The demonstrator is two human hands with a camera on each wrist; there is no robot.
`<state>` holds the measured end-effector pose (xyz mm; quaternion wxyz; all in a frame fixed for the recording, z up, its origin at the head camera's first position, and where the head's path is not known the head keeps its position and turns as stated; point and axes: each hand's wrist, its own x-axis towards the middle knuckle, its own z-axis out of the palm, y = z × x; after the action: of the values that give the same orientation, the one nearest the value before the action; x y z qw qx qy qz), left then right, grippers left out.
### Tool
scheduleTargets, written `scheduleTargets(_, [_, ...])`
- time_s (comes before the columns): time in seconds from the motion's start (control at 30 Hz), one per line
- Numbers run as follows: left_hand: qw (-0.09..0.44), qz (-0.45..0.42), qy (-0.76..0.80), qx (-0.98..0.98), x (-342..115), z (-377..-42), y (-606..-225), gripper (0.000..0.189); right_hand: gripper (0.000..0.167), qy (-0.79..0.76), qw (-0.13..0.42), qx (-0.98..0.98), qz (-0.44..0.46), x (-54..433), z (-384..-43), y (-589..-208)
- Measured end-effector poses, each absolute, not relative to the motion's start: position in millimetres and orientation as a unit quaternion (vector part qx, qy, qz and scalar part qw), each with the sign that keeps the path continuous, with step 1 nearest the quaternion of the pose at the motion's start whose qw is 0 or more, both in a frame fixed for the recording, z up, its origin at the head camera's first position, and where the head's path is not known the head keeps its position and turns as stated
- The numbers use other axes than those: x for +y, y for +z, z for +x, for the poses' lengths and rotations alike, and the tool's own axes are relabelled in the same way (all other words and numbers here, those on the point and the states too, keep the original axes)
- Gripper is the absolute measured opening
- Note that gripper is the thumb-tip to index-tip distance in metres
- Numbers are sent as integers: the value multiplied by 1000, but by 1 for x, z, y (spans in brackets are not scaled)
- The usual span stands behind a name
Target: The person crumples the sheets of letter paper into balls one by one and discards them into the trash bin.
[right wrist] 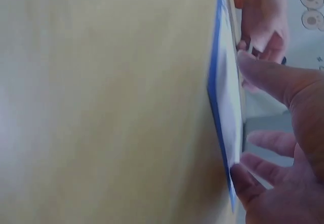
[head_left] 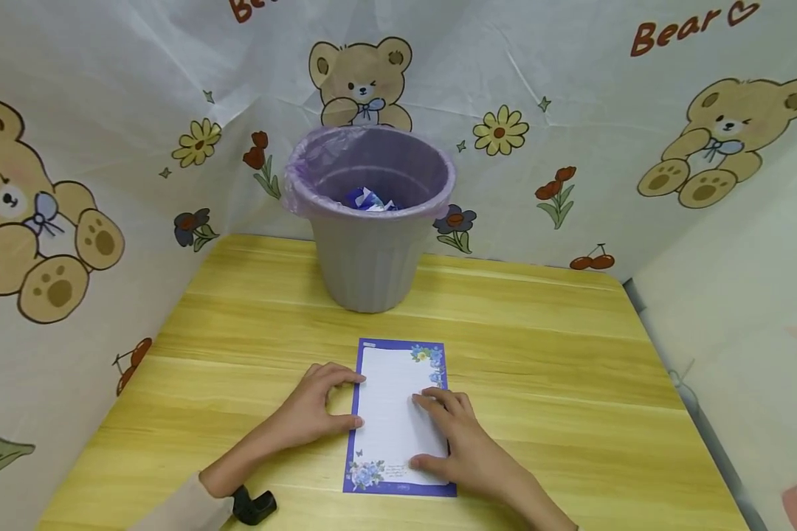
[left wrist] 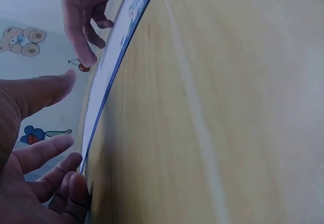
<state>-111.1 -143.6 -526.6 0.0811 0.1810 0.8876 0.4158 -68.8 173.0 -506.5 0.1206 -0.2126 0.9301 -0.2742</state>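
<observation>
A sheet of notepaper (head_left: 388,413) lies flat on the wooden table, white in the middle with a blue-purple border and blue flowers in two corners. At its left edge is my left hand (head_left: 308,409), thumb and fingers apart, fingertips at the border. My right hand (head_left: 465,446) reaches over the right edge, its fingers and thumb spread above or on the white part. In the right wrist view, a fingertip (right wrist: 245,181) is against the paper's edge (right wrist: 215,92). Neither hand is curled round the sheet.
Behind the paper stands a grey bin (head_left: 368,258) lined with a thin purple bag (head_left: 299,184); crumpled blue and white paper (head_left: 368,199) lies inside. A cloth (head_left: 491,66) printed with bears hangs around the wooden table (head_left: 558,346). A black strap (head_left: 252,507) is on my left wrist.
</observation>
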Motion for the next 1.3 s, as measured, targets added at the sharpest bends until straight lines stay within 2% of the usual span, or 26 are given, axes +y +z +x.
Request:
scheduleTargets(0.23, [112, 218, 325, 913, -142, -107, -519, 108, 103, -276, 123, 924, -234, 201, -91, -501])
scheduleTargets(0.4, [129, 241, 283, 919, -140, -106, -519, 121, 110, -246, 130, 929, -244, 215, -105, -502])
scheduleTargets(0.73, [105, 267, 231, 930, -135, -111, -519, 124, 117, -224, 122, 933, -253, 217, -118, -506])
scheduleTargets(1.1, [101, 266, 219, 933, -129, -116, -517, 126, 114, -231, 114, 931, -260, 215, -123, -506])
scheduleTargets(1.2, [100, 267, 216, 934, -128, -116, -517, 117, 105, -232, 113, 929, -265, 215, -122, -507])
scheduleTargets(1.3, [97, 273, 222, 931, -127, -115, -516, 96, 85, -243, 105, 924, -276, 217, -120, -508])
